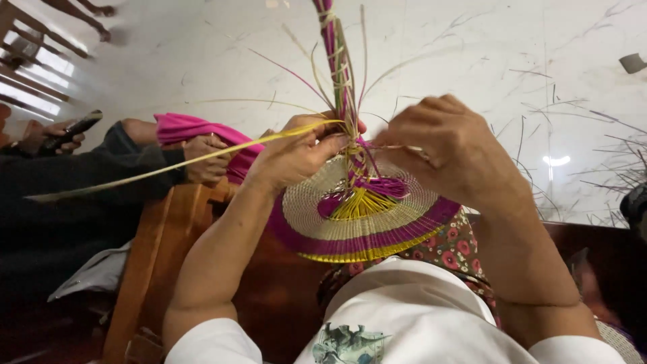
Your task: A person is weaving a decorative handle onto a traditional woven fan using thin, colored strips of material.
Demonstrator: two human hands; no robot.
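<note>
Above the woven fan (364, 219) the white floor (472, 61) is open. To the left, a long yellow strip (168, 165) and another person's hand (202, 158) with pink cloth (195, 128) block the way.

The fan's handle (328, 13) runs off the top edge; the hands (296, 152) hide its binding

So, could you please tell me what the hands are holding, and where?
Both hands, left hand and right hand, pinch the woven fan where its handle begins.
</note>
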